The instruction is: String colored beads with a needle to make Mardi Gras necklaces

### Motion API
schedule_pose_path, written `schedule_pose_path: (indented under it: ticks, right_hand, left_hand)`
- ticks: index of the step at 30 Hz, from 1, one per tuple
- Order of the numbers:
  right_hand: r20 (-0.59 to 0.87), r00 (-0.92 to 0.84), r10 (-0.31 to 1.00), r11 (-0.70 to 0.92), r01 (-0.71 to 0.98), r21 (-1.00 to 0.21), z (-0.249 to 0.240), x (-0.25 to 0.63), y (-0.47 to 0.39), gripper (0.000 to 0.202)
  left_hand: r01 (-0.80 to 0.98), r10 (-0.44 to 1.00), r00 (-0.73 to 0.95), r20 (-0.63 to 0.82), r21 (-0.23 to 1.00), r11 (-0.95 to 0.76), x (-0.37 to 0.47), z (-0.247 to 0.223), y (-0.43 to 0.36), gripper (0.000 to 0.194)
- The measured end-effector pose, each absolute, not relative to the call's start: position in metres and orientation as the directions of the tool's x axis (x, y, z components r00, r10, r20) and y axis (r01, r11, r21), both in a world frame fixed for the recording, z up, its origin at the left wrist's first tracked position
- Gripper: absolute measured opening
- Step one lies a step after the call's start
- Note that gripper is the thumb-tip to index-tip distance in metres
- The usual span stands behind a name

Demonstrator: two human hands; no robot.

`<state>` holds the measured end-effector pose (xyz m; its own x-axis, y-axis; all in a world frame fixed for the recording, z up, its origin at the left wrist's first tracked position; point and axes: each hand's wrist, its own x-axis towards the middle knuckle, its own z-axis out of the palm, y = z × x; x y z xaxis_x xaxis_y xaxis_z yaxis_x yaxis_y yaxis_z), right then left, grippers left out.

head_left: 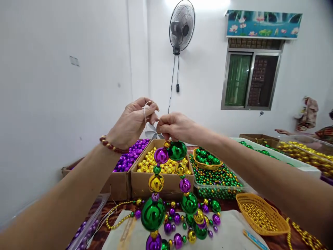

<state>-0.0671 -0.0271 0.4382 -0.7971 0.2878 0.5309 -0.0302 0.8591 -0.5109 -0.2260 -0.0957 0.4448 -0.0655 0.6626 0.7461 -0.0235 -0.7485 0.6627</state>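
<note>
Both hands are raised close together in front of me. My left hand point(134, 123), with a beaded bracelet on the wrist, pinches a thin white string point(145, 113) that loops over its thumb. My right hand point(177, 126) has its fingers closed at the top of a bead strand, where the string's end is hidden. Below hangs the bead strand point(153, 213) in two lengths of shiny green, gold and purple balls of mixed sizes. Its lower part lies on a white cloth point(119, 239).
Behind stand boxes of purple balls point(134, 152) and gold balls point(149, 161). A clear tub of small beads point(215, 189) carries a basket of green balls point(208, 158). At right lie a yellow basket point(275, 225) and a blue-handled cutter point(255, 239). A person's hand point(283, 132) shows far right.
</note>
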Motion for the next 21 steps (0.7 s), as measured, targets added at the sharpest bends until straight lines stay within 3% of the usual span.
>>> schedule_pose_path:
  ticks: [1, 5, 8, 12, 14, 18, 21]
  right_hand:
    - [0.549, -0.794, 0.26, 0.871, -0.053, -0.489, 0.438, -0.069, -0.028, 0.018]
    - [0.651, -0.742, 0.157, 0.88, -0.194, -0.434, 0.445, -0.083, -0.032, 0.016]
    - [0.694, -0.717, 0.069, 0.868, -0.299, -0.396, 0.458, -0.098, -0.035, 0.014]
    - [0.667, -0.745, -0.027, 0.887, -0.325, -0.327, 0.476, -0.111, -0.041, 0.014]
    - [0.607, -0.794, -0.036, 0.921, -0.262, -0.288, 0.483, -0.113, -0.041, 0.014]
    - [0.498, -0.867, 0.009, 0.98, -0.091, -0.176, 0.498, -0.114, -0.038, 0.014]
    - [0.481, -0.877, -0.026, 0.99, -0.09, -0.109, 0.51, -0.12, -0.039, 0.015]
  left_hand:
    - [-0.096, 0.666, -0.039, 0.745, 0.661, -0.744, -0.237, 0.441, -0.096, 0.002]
    - [-0.395, 0.757, -0.015, 0.653, 0.692, -0.604, -0.28, 0.401, -0.083, 0.025]
    - [-0.34, 0.871, 0.163, 0.464, 0.855, -0.392, -0.289, 0.365, -0.066, 0.038]
    - [-0.311, 0.742, 0.455, 0.493, 0.869, -0.386, -0.282, 0.361, -0.055, 0.084]
    - [-0.254, 0.727, 0.483, 0.488, 0.873, -0.417, -0.281, 0.374, -0.057, 0.076]
    - [-0.122, 0.804, 0.296, 0.516, 0.855, -0.504, -0.293, 0.396, -0.071, 0.04]
    - [-0.16, 0.818, 0.241, 0.522, 0.853, -0.497, -0.31, 0.404, -0.082, 0.039]
